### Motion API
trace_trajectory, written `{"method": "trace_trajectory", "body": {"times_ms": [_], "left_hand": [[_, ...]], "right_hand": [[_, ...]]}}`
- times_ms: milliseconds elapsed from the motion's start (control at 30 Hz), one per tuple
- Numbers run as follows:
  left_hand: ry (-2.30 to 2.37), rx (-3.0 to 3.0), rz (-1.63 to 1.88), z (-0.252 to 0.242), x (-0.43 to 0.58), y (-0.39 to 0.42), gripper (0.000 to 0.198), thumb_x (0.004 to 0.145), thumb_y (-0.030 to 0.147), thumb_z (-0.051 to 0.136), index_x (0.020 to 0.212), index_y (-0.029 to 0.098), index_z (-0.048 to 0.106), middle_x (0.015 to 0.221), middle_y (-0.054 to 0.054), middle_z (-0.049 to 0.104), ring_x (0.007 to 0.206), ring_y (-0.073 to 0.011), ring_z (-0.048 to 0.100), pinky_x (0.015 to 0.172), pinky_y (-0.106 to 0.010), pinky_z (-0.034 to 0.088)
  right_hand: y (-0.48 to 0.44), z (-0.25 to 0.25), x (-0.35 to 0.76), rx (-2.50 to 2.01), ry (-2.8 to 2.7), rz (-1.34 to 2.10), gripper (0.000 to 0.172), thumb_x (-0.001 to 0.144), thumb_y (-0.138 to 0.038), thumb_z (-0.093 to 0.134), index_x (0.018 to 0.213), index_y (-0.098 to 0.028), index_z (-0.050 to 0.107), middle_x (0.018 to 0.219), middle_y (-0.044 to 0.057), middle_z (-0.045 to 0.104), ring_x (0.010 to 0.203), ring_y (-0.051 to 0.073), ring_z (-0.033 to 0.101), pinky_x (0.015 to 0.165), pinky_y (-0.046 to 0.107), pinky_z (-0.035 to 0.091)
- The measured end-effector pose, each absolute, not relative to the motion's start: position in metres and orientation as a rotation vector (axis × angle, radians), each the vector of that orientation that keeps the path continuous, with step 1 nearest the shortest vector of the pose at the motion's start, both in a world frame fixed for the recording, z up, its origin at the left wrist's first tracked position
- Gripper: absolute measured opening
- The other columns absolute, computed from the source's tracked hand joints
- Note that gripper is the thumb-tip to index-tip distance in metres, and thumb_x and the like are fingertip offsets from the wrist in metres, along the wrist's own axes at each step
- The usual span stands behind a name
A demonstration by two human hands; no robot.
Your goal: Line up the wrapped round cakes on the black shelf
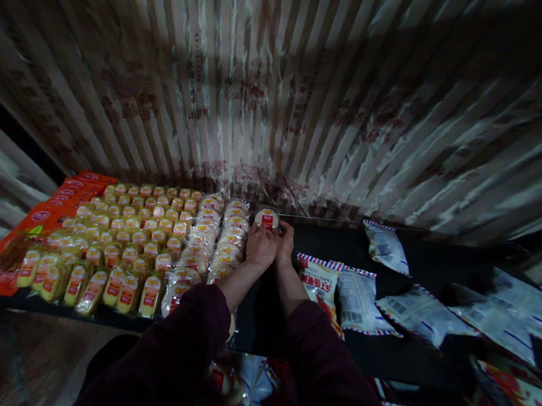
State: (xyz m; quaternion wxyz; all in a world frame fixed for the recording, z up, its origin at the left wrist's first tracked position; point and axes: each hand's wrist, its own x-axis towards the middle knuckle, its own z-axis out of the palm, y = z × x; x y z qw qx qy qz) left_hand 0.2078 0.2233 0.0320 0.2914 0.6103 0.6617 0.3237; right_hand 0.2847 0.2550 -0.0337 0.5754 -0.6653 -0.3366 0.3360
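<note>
A round pale cake in a clear wrapper with a red label [267,219] stands near the back of the black table. Over its lower front edge my left hand [261,246] is closed. My right hand [285,242] curls around its right side, fingers bent and partly hidden, close against the left one. Just left of my hands, two rows of similar wrapped round cakes [233,232] overlap from back to front. Beyond these, several rows of small yellow wrapped cakes [139,237] fill the left part of the table.
Orange printed bags [41,217] lie along the far left. On the right, white packets with striped edges [362,300] are scattered, one red-and-white packet [321,282] face up. More packets [516,397] lie lower at the front right. Creased striped sheeting [272,100] hangs behind the black table [265,306].
</note>
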Motion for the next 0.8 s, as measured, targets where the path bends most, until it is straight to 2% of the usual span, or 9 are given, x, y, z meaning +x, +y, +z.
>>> {"method": "trace_trajectory", "body": {"times_ms": [167,433,667,800], "left_hand": [[1.807,1.71,0.769,0.036,0.21,0.223,0.033,0.087,0.016,0.038,0.106,0.013,0.065,0.116,-0.013,0.064,0.119,-0.0223,0.053,0.108,-0.033,0.033],[1.74,1.676,0.87,0.027,0.213,0.225,0.033,0.086,0.014,0.039,0.104,0.014,0.066,0.116,-0.012,0.065,0.119,-0.0226,0.052,0.11,-0.034,0.03],[1.767,1.65,0.776,0.034,0.213,0.228,0.033,0.088,0.013,0.037,0.103,0.013,0.066,0.114,-0.013,0.065,0.116,-0.0217,0.055,0.107,-0.032,0.034],[1.77,1.711,0.774,0.036,0.212,0.228,0.032,0.087,0.013,0.038,0.099,0.014,0.068,0.111,-0.012,0.067,0.114,-0.0223,0.056,0.106,-0.034,0.036]], "right_hand": [[0.259,-0.03,0.283,-1.544,-0.796,0.78,0.045,0.062,-0.04,0.058,0.103,-0.022,0.055,0.076,-0.001,0.064,0.069,0.018,0.06,0.071,0.032,0.046],[0.265,-0.031,0.284,-1.5,-0.832,0.811,0.041,0.06,-0.039,0.058,0.097,-0.022,0.054,0.073,-0.001,0.063,0.07,0.018,0.06,0.071,0.033,0.047],[0.271,-0.035,0.286,-1.551,-0.892,0.779,0.034,0.061,-0.033,0.06,0.093,-0.022,0.056,0.076,0.001,0.066,0.072,0.02,0.061,0.077,0.035,0.047],[0.272,-0.037,0.288,-1.542,-0.9,0.793,0.032,0.06,-0.03,0.061,0.09,-0.022,0.055,0.073,-0.001,0.063,0.071,0.019,0.06,0.075,0.034,0.048]]}}
